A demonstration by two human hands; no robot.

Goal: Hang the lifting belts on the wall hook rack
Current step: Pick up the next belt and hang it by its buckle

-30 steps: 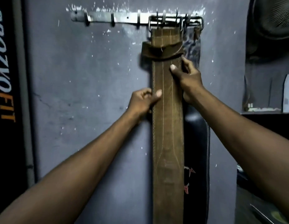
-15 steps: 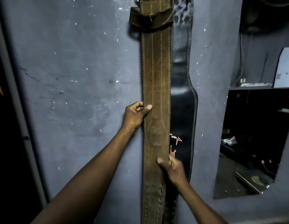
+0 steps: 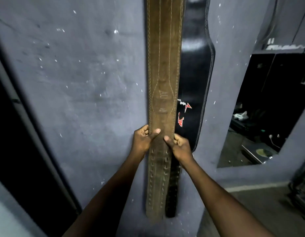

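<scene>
A long brown leather lifting belt [image 3: 163, 65] with pale stitching hangs straight down the grey wall [image 3: 88, 82]. Behind it, to the right, hangs a black belt [image 3: 196, 74] with a red and white logo. My left hand [image 3: 142, 141] grips the brown belt's left edge, thumb across its front. My right hand [image 3: 180, 147] grips the right edge at almost the same height, just above the rows of punched holes. The hook rack is above the frame and out of sight.
A dark panel with a grey frame [image 3: 20, 142] stands at the left. At the right, an opening in the wall [image 3: 268, 108] shows a dim room with items on the floor. A low ledge [image 3: 250, 186] runs along the bottom right.
My view has tilted down, so the rack and buckle are gone from sight. Both hands have slid down the brown belt and now hold its edges side by side.
</scene>
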